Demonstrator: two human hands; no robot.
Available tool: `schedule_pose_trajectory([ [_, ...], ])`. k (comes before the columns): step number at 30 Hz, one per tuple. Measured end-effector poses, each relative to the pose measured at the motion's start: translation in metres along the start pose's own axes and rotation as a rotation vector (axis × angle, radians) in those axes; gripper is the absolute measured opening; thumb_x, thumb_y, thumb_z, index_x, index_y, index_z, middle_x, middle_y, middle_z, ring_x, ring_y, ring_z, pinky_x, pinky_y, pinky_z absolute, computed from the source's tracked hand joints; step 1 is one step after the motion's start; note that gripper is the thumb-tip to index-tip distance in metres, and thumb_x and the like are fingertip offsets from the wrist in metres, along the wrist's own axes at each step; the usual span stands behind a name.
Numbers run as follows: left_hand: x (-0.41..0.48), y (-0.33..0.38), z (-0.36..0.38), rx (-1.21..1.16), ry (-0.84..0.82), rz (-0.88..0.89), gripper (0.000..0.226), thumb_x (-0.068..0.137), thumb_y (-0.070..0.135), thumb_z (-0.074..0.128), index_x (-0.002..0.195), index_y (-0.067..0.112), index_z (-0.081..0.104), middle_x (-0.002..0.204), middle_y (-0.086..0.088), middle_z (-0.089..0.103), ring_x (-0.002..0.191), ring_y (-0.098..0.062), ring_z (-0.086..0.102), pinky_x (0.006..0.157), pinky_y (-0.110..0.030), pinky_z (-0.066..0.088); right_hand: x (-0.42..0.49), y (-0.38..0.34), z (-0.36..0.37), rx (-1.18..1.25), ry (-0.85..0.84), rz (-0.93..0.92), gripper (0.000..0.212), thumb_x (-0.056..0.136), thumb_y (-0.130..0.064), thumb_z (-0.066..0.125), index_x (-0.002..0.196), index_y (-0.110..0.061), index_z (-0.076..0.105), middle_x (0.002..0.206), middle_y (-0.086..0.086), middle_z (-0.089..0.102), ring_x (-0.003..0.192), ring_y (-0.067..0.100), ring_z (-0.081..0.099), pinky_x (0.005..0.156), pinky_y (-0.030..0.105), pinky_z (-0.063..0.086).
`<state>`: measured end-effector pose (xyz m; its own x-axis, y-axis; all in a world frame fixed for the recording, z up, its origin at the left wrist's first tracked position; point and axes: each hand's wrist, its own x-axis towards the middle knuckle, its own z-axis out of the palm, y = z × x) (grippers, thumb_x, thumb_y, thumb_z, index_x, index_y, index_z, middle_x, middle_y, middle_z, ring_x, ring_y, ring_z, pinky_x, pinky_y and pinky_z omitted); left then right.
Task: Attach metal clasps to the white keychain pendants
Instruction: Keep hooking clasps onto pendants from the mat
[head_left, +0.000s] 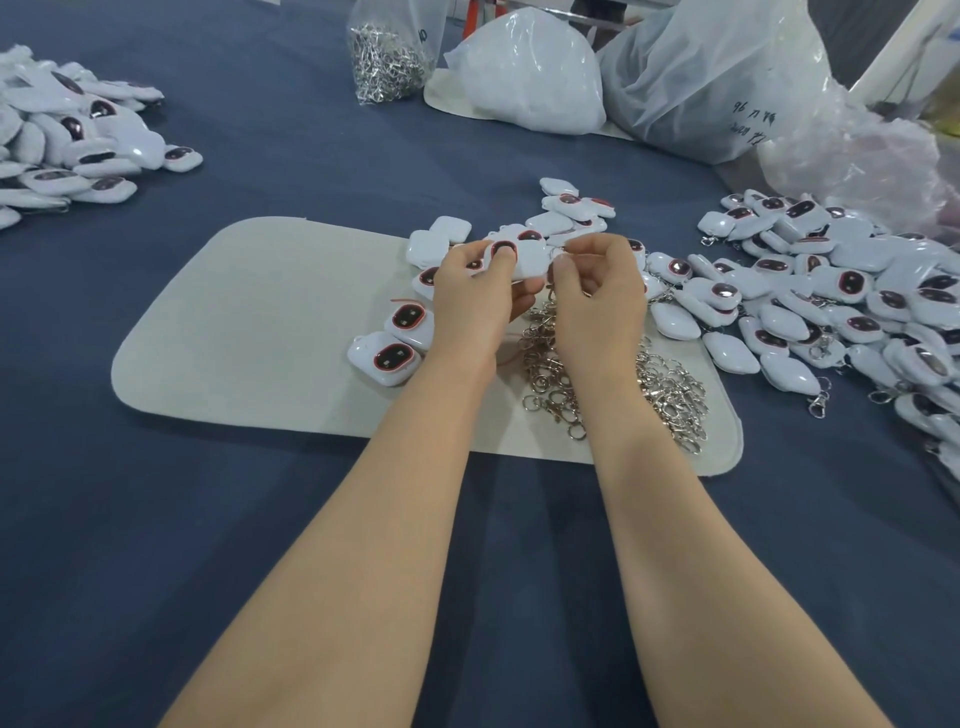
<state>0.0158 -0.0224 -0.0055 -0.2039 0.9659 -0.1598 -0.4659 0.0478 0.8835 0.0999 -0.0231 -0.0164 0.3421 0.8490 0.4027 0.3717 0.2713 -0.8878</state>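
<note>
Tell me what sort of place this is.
Probably a small assembly workshop. Heaps of identical white pendants lie on a blue-covered table, loose metal clasps are piled on a felt mat, and a clear bag holds more. The left hand holds a pendant; the right hand pinches a clasp.

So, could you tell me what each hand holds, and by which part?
Left hand grips a pendant by its body; right hand pinches a clasp by its top end.

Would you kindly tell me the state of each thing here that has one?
left hand: grips the held pendant.
right hand: pinches a clasp at that pendant's edge.
loose clasps: heaped on the mat, unattached.
right pile: several pendants already carry clasps.
clear bag: holds more clasps.
</note>
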Motion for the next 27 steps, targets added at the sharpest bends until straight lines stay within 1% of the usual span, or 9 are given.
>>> schedule_pose_trajectory([
  [4,-0.0017,0.0004,0.0002,0.019,0.008,0.025,0.016,0.096,0.013,0.050,0.112,0.012,0.050,0.084,-0.002,0.061,0.057,-0.008,0.064,0.062,-0.019,0.055,-0.0019,-0.0014,-0.0022,-0.069,0.018,-0.083,0.014,0.090,-0.007,0.055,0.087,-0.021,0.055,0.075,-0.018,0.057,0.071,-0.007,0.055,0.068,0.004,0.040],
  [11,-0.0049,-0.0022,-0.0022,0.264,-0.025,0.261,0.016,0.096,0.017,0.051,0.112,0.022,0.053,0.091,0.001,0.062,0.059,-0.005,0.062,0.078,-0.028,0.055,-0.0001,0.0029,-0.0031,-0.164,0.009,-0.112,0.016,0.089,-0.005,0.055,0.084,-0.021,0.055,0.071,-0.020,0.055,0.066,-0.003,0.052,0.068,0.007,0.040],
  [14,-0.0055,-0.0032,-0.0030,0.362,-0.038,0.361,0.016,0.097,0.020,0.051,0.111,0.027,0.052,0.109,-0.004,0.064,0.085,-0.017,0.067,0.085,-0.031,0.054,0.0002,0.0043,-0.0025,-0.194,0.001,-0.116,0.013,0.088,-0.005,0.055,0.085,-0.017,0.059,0.072,-0.011,0.059,0.068,0.007,0.055,0.066,0.010,0.041],
  [16,-0.0044,-0.0037,-0.0036,0.424,-0.037,0.407,0.017,0.097,0.022,0.050,0.113,0.027,0.053,0.114,0.000,0.063,0.099,-0.024,0.063,0.092,-0.037,0.051,-0.0001,0.0046,-0.0021,-0.227,-0.015,-0.125,0.011,0.088,-0.005,0.054,0.086,-0.013,0.061,0.072,-0.006,0.061,0.071,0.012,0.057,0.068,0.016,0.043],
  [18,-0.0039,-0.0049,-0.0041,0.470,-0.047,0.445,0.023,0.098,0.021,0.049,0.119,0.022,0.056,0.112,0.007,0.060,0.105,-0.018,0.060,0.094,-0.038,0.049,-0.0004,0.0051,-0.0018,-0.261,-0.046,-0.127,0.011,0.089,-0.005,0.053,0.088,-0.011,0.062,0.074,-0.004,0.062,0.074,0.017,0.059,0.072,0.025,0.046],
  [21,-0.0034,-0.0066,-0.0047,0.519,-0.060,0.494,0.027,0.098,0.018,0.048,0.123,0.020,0.057,0.112,0.012,0.057,0.109,-0.010,0.056,0.096,-0.027,0.046,-0.0009,0.0054,-0.0021,-0.279,-0.087,-0.109,0.011,0.089,-0.005,0.053,0.090,-0.011,0.063,0.077,-0.005,0.062,0.077,0.018,0.060,0.075,0.031,0.048],
  [23,-0.0034,-0.0071,-0.0042,0.530,-0.063,0.503,0.027,0.098,0.018,0.048,0.124,0.020,0.056,0.112,0.013,0.057,0.109,-0.008,0.055,0.095,-0.022,0.045,-0.0012,0.0049,-0.0025,-0.275,-0.098,-0.098,0.011,0.089,-0.005,0.053,0.089,-0.011,0.062,0.077,-0.006,0.061,0.076,0.015,0.059,0.075,0.028,0.047],
  [25,-0.0025,-0.0072,-0.0036,0.498,-0.050,0.478,0.026,0.098,0.018,0.048,0.122,0.020,0.056,0.113,0.010,0.058,0.109,-0.011,0.057,0.095,-0.027,0.047,-0.0016,0.0038,-0.0026,-0.240,-0.099,-0.072,0.010,0.089,-0.006,0.054,0.091,-0.012,0.062,0.078,-0.006,0.061,0.074,0.011,0.057,0.073,0.022,0.046],
  [27,-0.0009,-0.0064,-0.0025,0.418,-0.011,0.400,0.023,0.097,0.017,0.048,0.119,0.020,0.055,0.109,0.001,0.062,0.096,-0.016,0.062,0.089,-0.031,0.052,-0.0009,0.0025,-0.0024,-0.185,-0.097,-0.025,0.009,0.089,-0.008,0.055,0.093,-0.013,0.061,0.081,-0.008,0.061,0.074,0.007,0.056,0.070,0.014,0.043],
])
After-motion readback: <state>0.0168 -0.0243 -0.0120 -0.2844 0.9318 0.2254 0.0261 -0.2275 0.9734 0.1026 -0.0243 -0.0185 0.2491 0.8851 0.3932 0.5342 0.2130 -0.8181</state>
